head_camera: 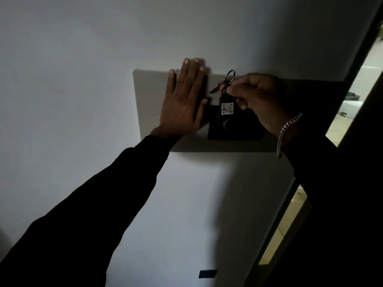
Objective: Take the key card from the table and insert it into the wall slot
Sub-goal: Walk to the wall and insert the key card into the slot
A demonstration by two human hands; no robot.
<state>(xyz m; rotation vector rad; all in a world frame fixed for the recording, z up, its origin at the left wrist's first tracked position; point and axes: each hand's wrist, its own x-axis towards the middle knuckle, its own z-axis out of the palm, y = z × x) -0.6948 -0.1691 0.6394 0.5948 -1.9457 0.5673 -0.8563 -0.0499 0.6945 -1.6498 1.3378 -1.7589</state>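
Observation:
The key card (227, 107) is a black tag with a white label reading 402, hanging from a metal key ring (230, 75). My right hand (257, 98) pinches its top edge and holds it upright against the dark wall slot unit (244, 129). The card's lower end sits at the unit's top, just above a round mark on its face; whether it is inside the slot I cannot tell. My left hand (185, 100) lies flat on the grey wall panel (149, 100) beside the unit, fingers spread, holding nothing.
The room is dim. A white wall (83, 59) fills the left and top. A dark door frame (356, 59) runs down the right, with a brightly lit room (364, 96) beyond it. A small dark rectangle (207, 274) sits low on the wall.

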